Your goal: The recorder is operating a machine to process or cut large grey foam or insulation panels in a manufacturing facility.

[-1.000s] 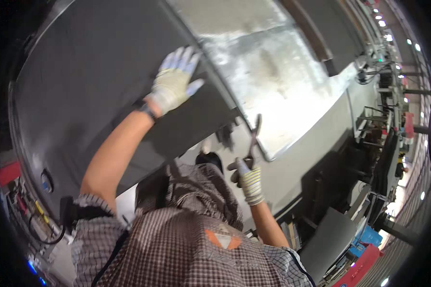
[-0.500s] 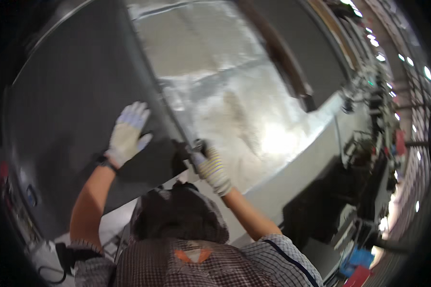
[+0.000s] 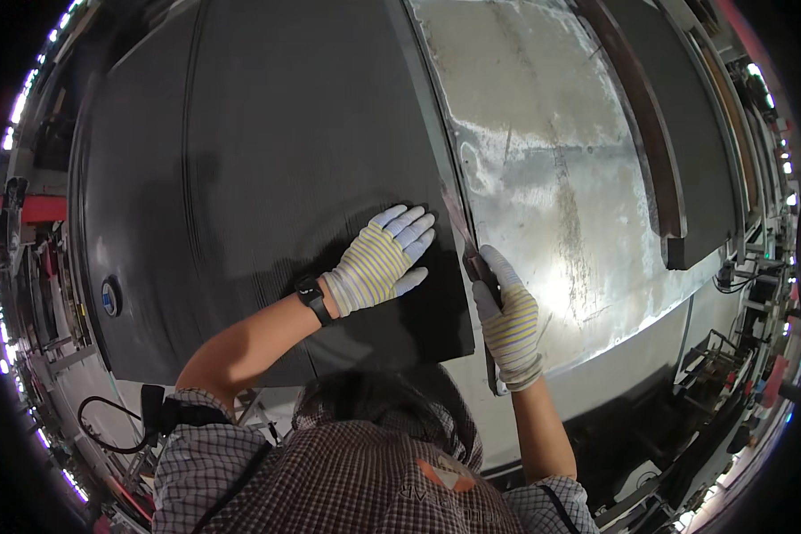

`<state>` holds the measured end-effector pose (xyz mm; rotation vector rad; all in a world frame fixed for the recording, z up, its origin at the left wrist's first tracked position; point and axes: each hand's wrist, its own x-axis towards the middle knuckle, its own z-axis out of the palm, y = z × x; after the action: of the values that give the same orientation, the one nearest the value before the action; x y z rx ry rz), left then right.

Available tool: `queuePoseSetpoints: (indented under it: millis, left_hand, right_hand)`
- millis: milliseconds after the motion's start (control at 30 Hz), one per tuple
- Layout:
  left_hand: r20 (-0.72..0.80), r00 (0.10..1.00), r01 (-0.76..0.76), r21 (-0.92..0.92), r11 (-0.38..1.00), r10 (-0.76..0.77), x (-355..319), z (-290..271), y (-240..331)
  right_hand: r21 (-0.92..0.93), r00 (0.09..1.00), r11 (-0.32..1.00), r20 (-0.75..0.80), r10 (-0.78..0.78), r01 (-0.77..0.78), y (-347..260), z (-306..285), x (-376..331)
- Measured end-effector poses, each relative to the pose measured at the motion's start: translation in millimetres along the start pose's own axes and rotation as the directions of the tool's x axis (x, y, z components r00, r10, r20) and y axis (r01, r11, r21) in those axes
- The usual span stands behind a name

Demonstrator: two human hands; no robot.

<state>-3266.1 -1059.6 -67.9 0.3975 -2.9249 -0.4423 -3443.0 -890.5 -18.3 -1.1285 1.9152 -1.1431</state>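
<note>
my left hand (image 3: 378, 262) lies open and flat on the black sheet (image 3: 267, 178) to pin it near its edge on the metal table (image 3: 552, 178), while my right hand (image 3: 507, 316) is closed around a cutting tool (image 3: 472, 258) running along that edge.

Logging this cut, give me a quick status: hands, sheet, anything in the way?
Left hand flat on dark sheet. Right hand gripping blade tool at sheet's edge. Metal table bare beside the cut.

Left hand (image 3: 381, 260) flat on dark sheet (image 3: 240, 178); right hand (image 3: 507, 316) gripping perhaps a blade (image 3: 461, 233) at its edge.
</note>
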Motion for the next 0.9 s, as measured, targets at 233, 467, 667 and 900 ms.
queuePoseSetpoints:
  millis: [233,467,667,900]
  left_hand:
    - [-0.069,0.992,-0.109,0.013,0.994,0.11,-29.0,20.8,45.6]
    - [-0.11,0.988,-0.118,-0.05,0.992,0.112,-74.3,55.1,131.2]
    - [-0.129,0.987,-0.106,-0.053,0.993,0.099,-95.0,89.7,186.7]
    - [-0.168,0.979,-0.125,-0.063,0.99,0.113,-97.9,82.8,193.8]
  right_hand:
    - [-0.503,0.978,0.846,-0.006,-0.209,0.177,-12.1,12.5,-32.9]
    - [-0.457,0.961,0.853,0.008,-0.278,0.251,1.8,-2.3,-98.9]
    - [-0.481,0.979,0.858,0.008,-0.203,0.182,29.2,-18.8,-150.5]
    - [-0.545,0.993,0.832,0.018,-0.113,0.104,7.7,-18.3,-161.1]
